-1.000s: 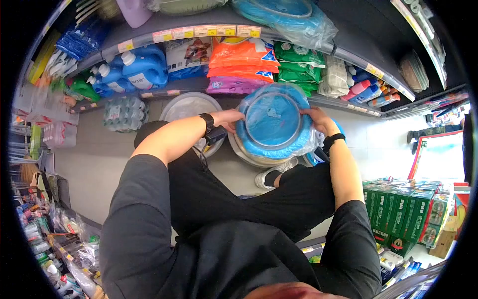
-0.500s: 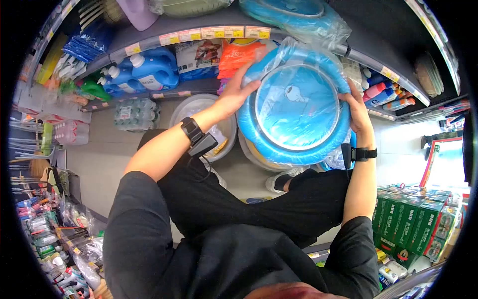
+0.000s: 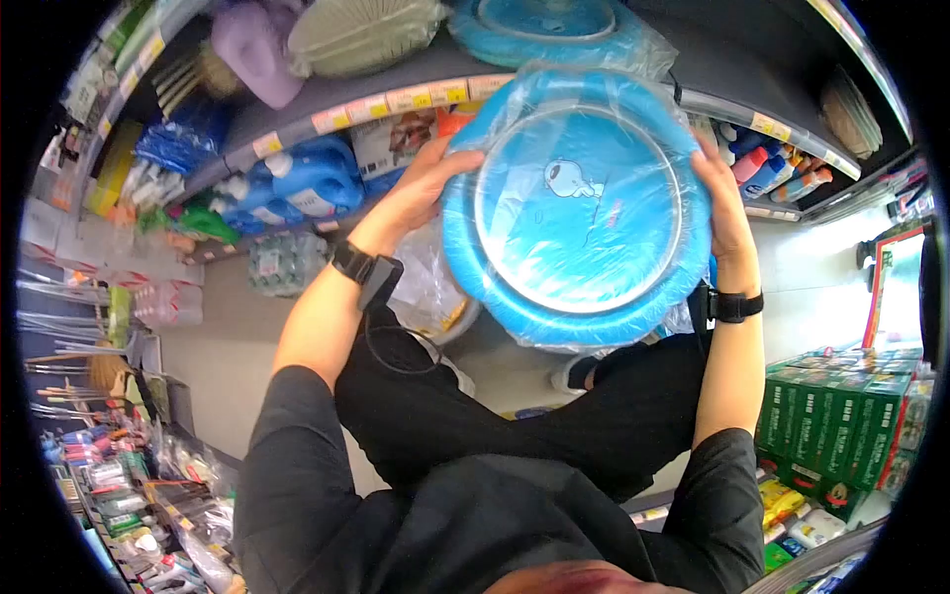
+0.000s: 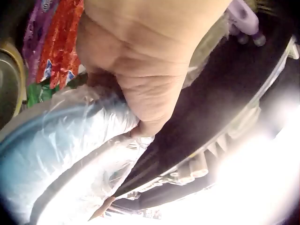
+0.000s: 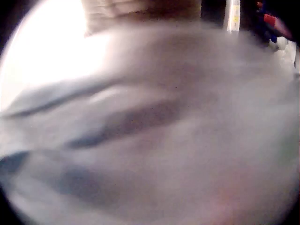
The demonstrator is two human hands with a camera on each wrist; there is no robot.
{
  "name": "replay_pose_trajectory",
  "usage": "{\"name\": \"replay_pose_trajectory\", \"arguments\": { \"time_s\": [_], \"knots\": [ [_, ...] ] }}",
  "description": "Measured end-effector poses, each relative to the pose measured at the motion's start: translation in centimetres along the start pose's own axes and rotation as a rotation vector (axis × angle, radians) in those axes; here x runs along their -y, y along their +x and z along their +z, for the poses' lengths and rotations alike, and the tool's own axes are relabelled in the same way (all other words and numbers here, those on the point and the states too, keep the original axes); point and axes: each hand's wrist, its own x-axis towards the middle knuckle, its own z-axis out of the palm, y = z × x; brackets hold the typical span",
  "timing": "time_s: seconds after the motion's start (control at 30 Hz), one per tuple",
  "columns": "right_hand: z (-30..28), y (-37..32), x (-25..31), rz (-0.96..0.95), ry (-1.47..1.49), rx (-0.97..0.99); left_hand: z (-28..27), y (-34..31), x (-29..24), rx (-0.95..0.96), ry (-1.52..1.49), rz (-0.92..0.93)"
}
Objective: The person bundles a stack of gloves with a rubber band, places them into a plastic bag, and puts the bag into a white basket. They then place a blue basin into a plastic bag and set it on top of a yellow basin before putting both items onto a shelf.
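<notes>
Both hands hold a blue plastic basin (image 3: 584, 228) wrapped in clear plastic film, a small white cartoon figure printed on its round middle. My left hand (image 3: 427, 183) grips its left rim with the thumb over the edge; the other fingers are hidden beneath. On the opposite rim, my right hand (image 3: 725, 203) has its thumb on top and its fingers out of sight. In the left wrist view, the left hand (image 4: 140, 61) pinches the film-covered rim (image 4: 70, 150). Blurred plastic film (image 5: 164, 131) fills most of the right wrist view.
Another wrapped blue basin (image 3: 539, 25) sits on the shelf ahead, beside a greenish wrapped item (image 3: 366, 35) and a purple plastic item (image 3: 259, 49). Below are blue jugs (image 3: 307, 178). A pale tub (image 3: 426, 287) stands on the floor. Green boxes (image 3: 831, 416) are stacked at right.
The blue basin has come up off the pile near the floor and closer to the head camera. The left hand has moved from beside it to its left rim; the right hand rises with it.
</notes>
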Motion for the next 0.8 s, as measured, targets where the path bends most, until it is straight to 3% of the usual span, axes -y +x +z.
{"name": "replay_pose_trajectory", "arguments": {
  "time_s": [0.07,0.1,0.13,0.2,0.23,0.3,0.37,0.4,0.47,0.53,0.6,0.63,0.67,0.8],
  "knots": [
    [-0.5,0.1,1.7,0.056,0.309,0.117,0.3,0.1,-1.8,-0.043,-0.069,0.053],
    [-2.3,0.4,1.5,0.036,0.297,0.085,0.0,-0.1,-2.9,0.016,-0.09,0.032],
    [-4.1,0.8,1.2,0.016,0.284,0.053,0.9,0.3,-3.7,-0.059,-0.179,0.038],
    [-9.4,3.1,-4.4,-0.152,0.177,-0.069,2.1,1.6,-5.0,-0.176,-0.28,0.092],
    [-2.3,2.1,-0.4,-0.04,0.096,-0.201,3.8,2.2,-6.5,-0.324,-0.29,0.125],
    [-6.1,4.6,-3.5,0.101,0.04,-0.117,3.5,5.6,-8.1,-0.467,-0.368,0.033],
    [-7.0,5.0,-4.1,0.022,-0.026,-0.114,1.0,10.1,-7.8,-0.403,-0.346,0.197],
    [-7.1,5.1,-3.9,0.059,0.151,-0.162,-1.4,12.0,-8.0,-0.268,-0.383,0.209],
    [-7.9,5.6,-4.4,0.102,0.155,-0.184,-6.6,15.9,-8.4,0.089,-0.913,-0.097],
    [-10.0,6.9,-5.7,0.087,0.143,-0.147,-10.4,20.5,-7.8,0.134,-0.932,-0.094],
    [-12.4,8.9,-8.0,0.05,0.175,-0.067,-13.2,24.2,-7.1,-0.123,-0.441,0.236],
    [-10.7,6.5,-6.0,-0.03,-0.089,-0.084,-0.7,19.4,-8.1,-0.502,-0.395,0.253],
    [-10.0,6.0,-5.5,-0.004,-0.057,-0.14,-1.0,20.2,-8.2,-0.502,-0.287,0.273],
    [-8.9,5.8,-4.5,0.018,-0.02,-0.254,-1.4,22.9,-8.5,-0.437,-0.399,0.3]
  ]
}}
